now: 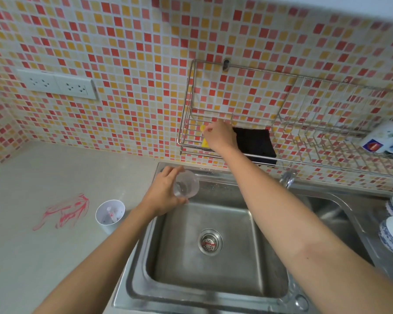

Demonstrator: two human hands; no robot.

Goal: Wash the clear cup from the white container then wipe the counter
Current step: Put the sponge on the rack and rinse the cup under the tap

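Head view: the left hand [166,191] grips the clear plastic cup [186,184] over the back-left corner of the steel sink [191,301]. The right hand [220,134] is at the yellow sponge [205,143] in the wall-mounted wire rack [313,143]; its grip cannot be told. The white cylindrical container [110,215] stands on the grey counter [43,257], beside the sink's left edge.

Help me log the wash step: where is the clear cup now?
In the head view, the clear cup is held in the left hand over the sink's back-left corner, right of the white container.
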